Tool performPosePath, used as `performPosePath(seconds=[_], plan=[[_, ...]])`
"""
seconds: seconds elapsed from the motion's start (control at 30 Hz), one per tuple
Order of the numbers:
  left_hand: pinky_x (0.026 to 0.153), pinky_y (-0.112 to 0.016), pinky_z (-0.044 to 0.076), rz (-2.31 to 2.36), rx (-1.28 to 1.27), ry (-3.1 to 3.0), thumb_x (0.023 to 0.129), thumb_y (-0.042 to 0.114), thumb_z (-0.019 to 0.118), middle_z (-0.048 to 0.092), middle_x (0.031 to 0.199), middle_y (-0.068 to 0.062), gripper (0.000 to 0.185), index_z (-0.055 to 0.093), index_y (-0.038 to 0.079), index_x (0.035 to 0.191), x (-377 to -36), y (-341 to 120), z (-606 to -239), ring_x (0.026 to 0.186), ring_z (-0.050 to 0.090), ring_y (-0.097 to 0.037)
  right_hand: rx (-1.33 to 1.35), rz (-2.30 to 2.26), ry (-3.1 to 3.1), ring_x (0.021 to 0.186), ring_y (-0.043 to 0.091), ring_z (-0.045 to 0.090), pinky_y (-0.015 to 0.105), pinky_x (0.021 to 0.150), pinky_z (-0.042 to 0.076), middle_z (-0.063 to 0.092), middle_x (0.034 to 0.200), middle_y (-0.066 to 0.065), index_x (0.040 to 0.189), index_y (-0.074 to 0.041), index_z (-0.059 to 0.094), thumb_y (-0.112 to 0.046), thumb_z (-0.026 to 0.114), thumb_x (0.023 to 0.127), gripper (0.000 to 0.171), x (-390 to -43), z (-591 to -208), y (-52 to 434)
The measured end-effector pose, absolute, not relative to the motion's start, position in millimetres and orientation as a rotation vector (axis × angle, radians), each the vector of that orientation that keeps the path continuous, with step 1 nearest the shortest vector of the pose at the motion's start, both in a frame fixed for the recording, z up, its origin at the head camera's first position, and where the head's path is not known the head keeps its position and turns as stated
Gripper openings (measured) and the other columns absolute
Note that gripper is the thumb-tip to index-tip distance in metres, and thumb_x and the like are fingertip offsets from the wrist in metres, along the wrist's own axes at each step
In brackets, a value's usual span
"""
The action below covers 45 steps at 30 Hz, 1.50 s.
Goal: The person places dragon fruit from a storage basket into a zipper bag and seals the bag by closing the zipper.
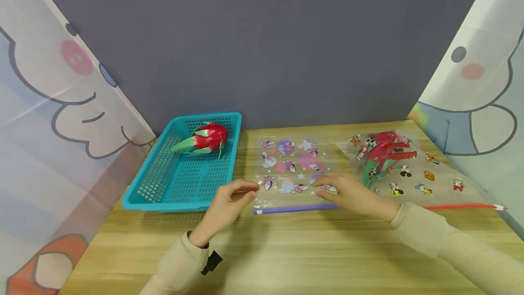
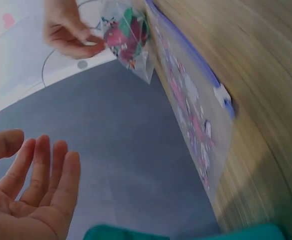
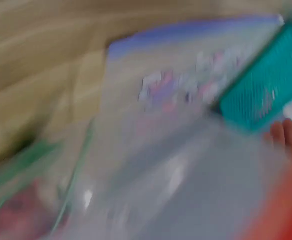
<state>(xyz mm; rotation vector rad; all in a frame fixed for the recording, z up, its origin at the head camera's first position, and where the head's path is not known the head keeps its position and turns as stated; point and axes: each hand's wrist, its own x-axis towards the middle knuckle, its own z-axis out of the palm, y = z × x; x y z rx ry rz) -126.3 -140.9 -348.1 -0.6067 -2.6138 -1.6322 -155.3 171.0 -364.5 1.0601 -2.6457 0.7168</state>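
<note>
grip wide on left hand (image 1: 230,205) and right hand (image 1: 347,194), near flat, clear, purple-zipped plastic bag (image 1: 292,176). left of it, turquoise rectangular plastic basket (image 1: 200,181).

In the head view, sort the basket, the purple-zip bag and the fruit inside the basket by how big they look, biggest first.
1. Basket
2. Purple-zip bag, partly covered by the right hand
3. Fruit, clearly smallest

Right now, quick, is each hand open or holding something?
Left hand: open, holding nothing.
Right hand: open, fingers bent, holding nothing.
</note>
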Motion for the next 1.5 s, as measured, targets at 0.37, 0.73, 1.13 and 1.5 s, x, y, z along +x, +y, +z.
performPosePath(seconds=[0.37, 0.73, 1.13, 1.5], plan=[[0.079, -0.020, 0.051, -1.627, -0.574, -2.691, 0.090, 0.018, 0.059, 0.064, 0.109, -0.011, 0.020, 0.064, 0.011, 0.108, -122, -150, -350, 0.099, 0.064, -0.024, 1.106, 0.675, -2.817, 0.091, 0.020, 0.063, 0.036, 0.082, 0.052, 0.066, 0.096, 0.002, 0.099, -0.006, 0.068, -0.015, 0.071, 0.078, 0.023, -159, -411, 146], [0.081, -0.020, 0.051, -1.715, -0.631, -2.701, 0.090, 0.013, 0.059, 0.063, 0.108, -0.018, 0.020, 0.065, 0.007, 0.107, -123, -143, -358, 0.101, 0.061, -0.032, 1.101, 0.669, -2.803, 0.086, 0.017, 0.062, 0.033, 0.078, 0.052, 0.064, 0.091, -0.001, 0.094, -0.007, 0.069, -0.015, 0.074, 0.076, 0.020, -166, -418, 144], [0.081, -0.019, 0.050, -1.724, -0.643, -2.724, 0.090, 0.015, 0.058, 0.063, 0.109, -0.019, 0.021, 0.064, 0.005, 0.109, -124, -143, -364, 0.101, 0.061, -0.031, 1.068, 0.872, -2.795, 0.075, 0.013, 0.062, 0.025, 0.069, 0.051, 0.065, 0.080, -0.002, 0.084, -0.007, 0.072, -0.010, 0.071, 0.078, 0.007, -174, -422, 143], [0.081, -0.020, 0.051, -1.708, -0.652, -2.721, 0.090, 0.013, 0.059, 0.064, 0.106, -0.018, 0.019, 0.065, 0.006, 0.106, -122, -141, -371, 0.095, 0.064, -0.024, 0.993, 0.906, -2.826, 0.074, 0.017, 0.065, 0.026, 0.067, 0.053, 0.070, 0.078, 0.001, 0.080, -0.005, 0.073, -0.006, 0.070, 0.077, 0.004, -178, -420, 139]])
